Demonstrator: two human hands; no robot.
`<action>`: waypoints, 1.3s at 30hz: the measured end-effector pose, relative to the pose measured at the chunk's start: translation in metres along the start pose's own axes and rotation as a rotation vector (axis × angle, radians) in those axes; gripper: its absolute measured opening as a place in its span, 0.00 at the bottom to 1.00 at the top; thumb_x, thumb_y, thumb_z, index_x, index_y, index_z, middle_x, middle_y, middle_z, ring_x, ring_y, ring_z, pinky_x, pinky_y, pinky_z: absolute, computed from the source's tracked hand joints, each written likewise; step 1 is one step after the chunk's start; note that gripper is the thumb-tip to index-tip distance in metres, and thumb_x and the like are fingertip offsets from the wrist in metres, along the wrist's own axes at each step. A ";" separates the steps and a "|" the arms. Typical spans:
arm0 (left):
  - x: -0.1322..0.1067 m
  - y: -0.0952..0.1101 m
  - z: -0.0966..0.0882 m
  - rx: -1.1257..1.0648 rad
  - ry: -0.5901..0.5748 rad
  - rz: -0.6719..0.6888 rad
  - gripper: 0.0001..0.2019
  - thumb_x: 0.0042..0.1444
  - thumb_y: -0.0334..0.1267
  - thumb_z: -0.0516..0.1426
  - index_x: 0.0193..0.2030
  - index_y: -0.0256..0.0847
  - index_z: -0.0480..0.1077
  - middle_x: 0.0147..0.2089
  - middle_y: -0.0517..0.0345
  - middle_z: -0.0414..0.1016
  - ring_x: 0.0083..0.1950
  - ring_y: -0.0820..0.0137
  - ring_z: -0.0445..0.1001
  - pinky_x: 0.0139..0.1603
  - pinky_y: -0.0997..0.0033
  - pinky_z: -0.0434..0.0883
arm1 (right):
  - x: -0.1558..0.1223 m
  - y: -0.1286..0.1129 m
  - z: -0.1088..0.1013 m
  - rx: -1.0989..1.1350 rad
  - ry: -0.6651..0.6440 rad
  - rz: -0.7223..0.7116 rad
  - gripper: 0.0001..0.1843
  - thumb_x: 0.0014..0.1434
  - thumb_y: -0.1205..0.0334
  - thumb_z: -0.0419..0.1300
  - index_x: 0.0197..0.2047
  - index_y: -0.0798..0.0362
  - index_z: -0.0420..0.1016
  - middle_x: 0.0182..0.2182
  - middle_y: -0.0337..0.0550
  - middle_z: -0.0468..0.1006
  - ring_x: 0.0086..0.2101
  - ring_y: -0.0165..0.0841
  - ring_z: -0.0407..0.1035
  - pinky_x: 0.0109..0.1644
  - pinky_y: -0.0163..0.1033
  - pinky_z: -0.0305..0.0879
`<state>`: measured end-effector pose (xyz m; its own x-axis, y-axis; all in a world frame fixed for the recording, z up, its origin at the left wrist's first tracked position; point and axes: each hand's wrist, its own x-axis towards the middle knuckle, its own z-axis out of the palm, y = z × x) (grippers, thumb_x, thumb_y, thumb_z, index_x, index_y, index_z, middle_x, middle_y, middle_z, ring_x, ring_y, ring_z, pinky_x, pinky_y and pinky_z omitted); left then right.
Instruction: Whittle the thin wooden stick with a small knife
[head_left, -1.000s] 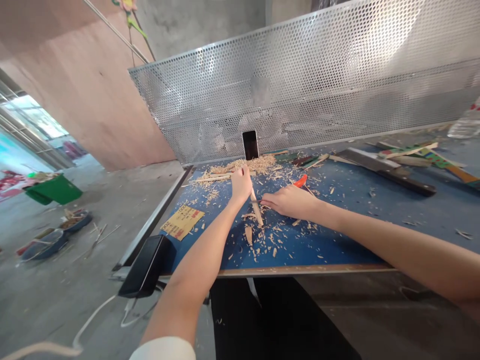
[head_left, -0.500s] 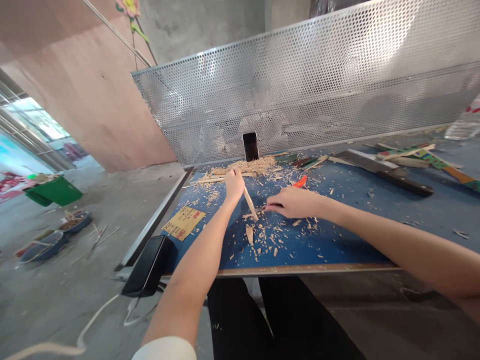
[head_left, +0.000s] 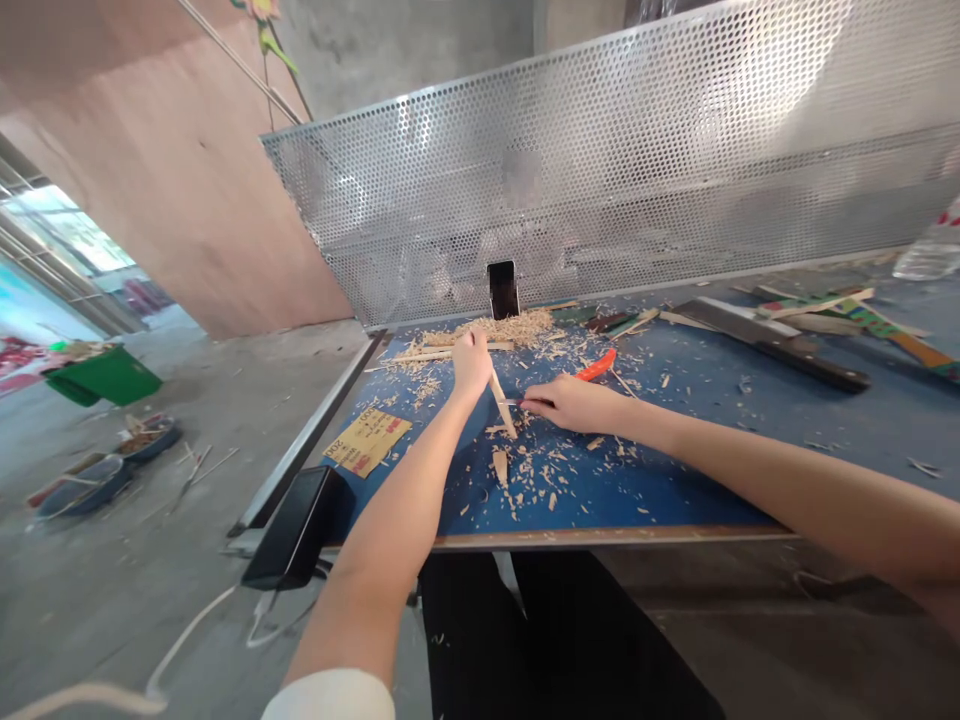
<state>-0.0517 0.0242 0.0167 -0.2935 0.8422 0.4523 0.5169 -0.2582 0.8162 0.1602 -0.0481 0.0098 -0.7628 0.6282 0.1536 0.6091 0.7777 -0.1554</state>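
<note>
My left hand (head_left: pixel 471 362) is closed round the upper end of a pale wooden stick (head_left: pixel 502 404), whose lower end slants down to the blue tabletop. In my right hand (head_left: pixel 564 402) is a slim carving knife (head_left: pixel 513 402); its thin blade meets the side of the stick, and most of its handle is hidden in my fingers. Wood shavings (head_left: pixel 536 470) lie scattered beneath the stick. One larger pale chip (head_left: pixel 500 467) rests just below the stick's tip. Behind my right hand lies an orange-handled tool (head_left: pixel 598 366), partly covered.
A phone (head_left: pixel 503 290) stands against the perforated metal screen (head_left: pixel 630 170). Yellow sandpaper (head_left: pixel 367 441) and a black box-shaped device (head_left: pixel 294 530) are at the left edge. Right of my hand lie a cleaver (head_left: pixel 776 342) and painted sticks (head_left: pixel 885 330). A shavings heap (head_left: pixel 525 326) sits behind.
My right hand has moved slightly up and left along the stick, bringing the knife blade into view against its side. My left hand keeps holding the stick nearly in place.
</note>
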 end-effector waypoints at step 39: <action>-0.014 -0.001 0.001 -0.328 -0.300 -0.002 0.21 0.68 0.58 0.53 0.34 0.43 0.69 0.22 0.64 0.61 0.22 0.72 0.64 0.25 0.70 0.61 | -0.013 0.016 0.012 0.271 0.315 0.046 0.11 0.71 0.58 0.52 0.49 0.51 0.72 0.31 0.41 0.81 0.29 0.35 0.73 0.35 0.39 0.59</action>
<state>-0.0475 0.0136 0.0090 -0.0228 0.9303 0.3660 0.2194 -0.3525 0.9097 0.1774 -0.0438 -0.0067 -0.6072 0.6716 0.4246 0.5299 0.7404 -0.4134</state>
